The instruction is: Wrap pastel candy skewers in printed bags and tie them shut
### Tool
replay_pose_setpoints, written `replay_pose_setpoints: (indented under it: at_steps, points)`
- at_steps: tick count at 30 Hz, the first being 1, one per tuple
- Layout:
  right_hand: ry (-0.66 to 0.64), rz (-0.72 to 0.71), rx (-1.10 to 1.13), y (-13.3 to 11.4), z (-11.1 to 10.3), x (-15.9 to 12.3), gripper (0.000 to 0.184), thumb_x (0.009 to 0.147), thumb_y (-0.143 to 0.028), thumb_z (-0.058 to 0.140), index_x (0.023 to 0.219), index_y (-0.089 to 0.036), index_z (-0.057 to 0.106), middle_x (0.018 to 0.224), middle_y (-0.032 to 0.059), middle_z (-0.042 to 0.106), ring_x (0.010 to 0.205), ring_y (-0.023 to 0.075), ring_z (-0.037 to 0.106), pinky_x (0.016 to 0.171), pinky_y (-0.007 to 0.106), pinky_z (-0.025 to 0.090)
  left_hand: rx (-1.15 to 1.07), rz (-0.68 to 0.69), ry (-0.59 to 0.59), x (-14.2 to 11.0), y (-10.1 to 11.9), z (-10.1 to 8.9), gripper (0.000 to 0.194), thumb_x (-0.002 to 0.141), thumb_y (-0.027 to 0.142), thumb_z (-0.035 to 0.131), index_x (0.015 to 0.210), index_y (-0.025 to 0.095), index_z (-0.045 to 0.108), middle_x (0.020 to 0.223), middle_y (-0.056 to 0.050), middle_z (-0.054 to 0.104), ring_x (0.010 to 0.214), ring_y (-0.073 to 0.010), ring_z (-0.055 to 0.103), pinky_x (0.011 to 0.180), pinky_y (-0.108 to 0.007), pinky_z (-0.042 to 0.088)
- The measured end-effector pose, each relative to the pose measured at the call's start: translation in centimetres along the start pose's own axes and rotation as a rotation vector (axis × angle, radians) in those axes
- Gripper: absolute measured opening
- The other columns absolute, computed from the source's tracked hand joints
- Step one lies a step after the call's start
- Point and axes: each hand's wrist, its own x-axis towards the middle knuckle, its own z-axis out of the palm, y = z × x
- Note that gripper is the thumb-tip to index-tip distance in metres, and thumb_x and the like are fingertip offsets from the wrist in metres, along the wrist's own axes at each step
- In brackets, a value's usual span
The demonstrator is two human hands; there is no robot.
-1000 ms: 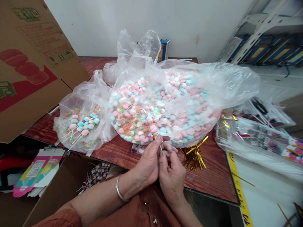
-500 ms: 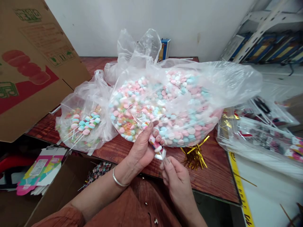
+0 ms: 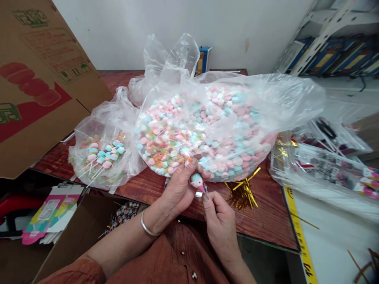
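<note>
In front of my body, my left hand (image 3: 181, 185) is closed around a small wrapped marshmallow stick (image 3: 196, 182). Its visible end is white and pale blue with red dots and a pink lower tip. Just below, my right hand (image 3: 220, 213) pinches at the lower end, where the stick or wrapper is mostly hidden by the fingertips. Behind both hands lies a large clear bag of pastel marshmallows (image 3: 237, 152). To the left, several marshmallow skewers (image 3: 111, 153) rest on a smaller clear bag (image 3: 130, 157). Gold tinsel ties (image 3: 243, 193) lie right of my hands.
A large cardboard box (image 3: 50, 75) stands at the left. Below the table edge, an open carton (image 3: 79, 225) holds wrapped sticks (image 3: 126, 215). Clear packaging bags (image 3: 325, 169) lie on the right, under a metal shelf (image 3: 321, 37). The reddish wooden table (image 3: 266, 213) ends near my body.
The wrapped marshmallow stick has turned in my left hand, so its dotted end now shows. My right hand has stayed close below it, still pinching. The view has shifted slightly.
</note>
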Motion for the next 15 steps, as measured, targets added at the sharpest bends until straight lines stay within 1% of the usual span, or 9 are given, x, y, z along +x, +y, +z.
replay_pose_setpoints:
  at_steps: [2,4,6,7,8,10,12,14,15]
  points:
    - [-0.007,0.008,0.049,0.1,0.3,0.1,0.03,0.098,-0.038,0.051,0.079,-0.018,0.063,0.067,-0.0024,0.054,0.065,0.0136,0.051,0.061,0.023,0.041,0.05,0.013,-0.041,-0.1,-0.4,0.1,0.032,0.076,0.035,0.081,0.097,0.015,0.066,0.066,0.004,0.06,0.064,-0.0119,0.062,0.069,-0.026,0.051]
    - [0.011,0.035,0.143,0.0,0.6,0.5,0.026,0.098,-0.039,0.052,0.096,-0.018,0.068,0.085,0.0029,0.066,0.085,0.0183,0.061,0.078,0.028,0.049,0.127,-0.001,-0.089,-0.6,-1.4,0.1,0.027,0.081,0.039,0.076,0.083,0.014,0.066,0.065,0.0,0.063,0.068,-0.0138,0.063,0.072,-0.027,0.05]
    - [0.038,0.072,0.238,-0.1,0.8,0.8,0.028,0.098,-0.04,0.053,0.11,-0.019,0.069,0.102,0.0064,0.069,0.102,0.0214,0.062,0.09,0.033,0.049,0.181,-0.012,-0.093,-1.0,-2.2,0.1,0.03,0.081,0.042,0.075,0.076,0.014,0.065,0.071,-0.004,0.068,0.076,-0.0166,0.066,0.077,-0.028,0.049]
    - [0.038,0.09,0.27,-0.1,0.7,1.0,0.029,0.097,-0.041,0.054,0.111,-0.02,0.069,0.103,0.0065,0.069,0.103,0.0214,0.062,0.091,0.033,0.049,0.192,-0.014,-0.081,-1.2,-2.5,0.1,0.03,0.081,0.042,0.075,0.078,0.014,0.066,0.076,-0.006,0.07,0.08,-0.0178,0.066,0.079,-0.029,0.049]
    - [0.03,0.107,0.288,-0.2,0.6,1.0,0.028,0.096,-0.041,0.055,0.109,-0.02,0.069,0.099,0.0057,0.068,0.099,0.0206,0.062,0.087,0.032,0.05,0.192,-0.011,-0.069,-1.2,-2.6,0.0,0.029,0.081,0.042,0.075,0.083,0.014,0.068,0.079,-0.007,0.072,0.082,-0.0188,0.067,0.08,-0.029,0.049]
    - [0.004,0.148,0.305,-0.2,0.3,0.8,0.027,0.095,-0.043,0.057,0.098,-0.019,0.068,0.079,0.0011,0.061,0.077,0.0158,0.058,0.069,0.025,0.049,0.181,0.002,-0.054,-1.1,-2.3,-0.1,0.032,0.081,0.042,0.074,0.095,0.014,0.069,0.082,-0.007,0.073,0.086,-0.0205,0.068,0.081,-0.031,0.049]
    - [-0.022,0.209,0.357,-0.1,0.0,0.4,0.029,0.096,-0.046,0.057,0.088,-0.019,0.064,0.062,-0.0053,0.044,0.056,0.0105,0.042,0.049,0.02,0.036,0.163,0.015,-0.052,-0.7,-1.5,-0.3,0.038,0.082,0.044,0.073,0.105,0.014,0.068,0.083,-0.007,0.073,0.088,-0.0219,0.069,0.082,-0.033,0.051]
    - [-0.056,0.259,0.442,0.0,-0.2,0.0,0.033,0.097,-0.049,0.054,0.083,-0.02,0.058,0.058,-0.0087,0.032,0.049,0.0085,0.027,0.042,0.019,0.024,0.145,0.033,-0.055,-0.2,-0.4,-0.4,0.042,0.081,0.044,0.075,0.11,0.014,0.066,0.084,-0.006,0.072,0.086,-0.0215,0.069,0.081,-0.034,0.052]
    - [-0.077,0.268,0.469,0.0,-0.3,-0.2,0.033,0.097,-0.05,0.053,0.083,-0.02,0.057,0.057,-0.0092,0.03,0.048,0.0082,0.025,0.042,0.019,0.022,0.135,0.043,-0.052,0.1,0.1,-0.4,0.042,0.079,0.042,0.077,0.109,0.014,0.066,0.083,-0.005,0.072,0.082,-0.0203,0.069,0.08,-0.034,0.053]
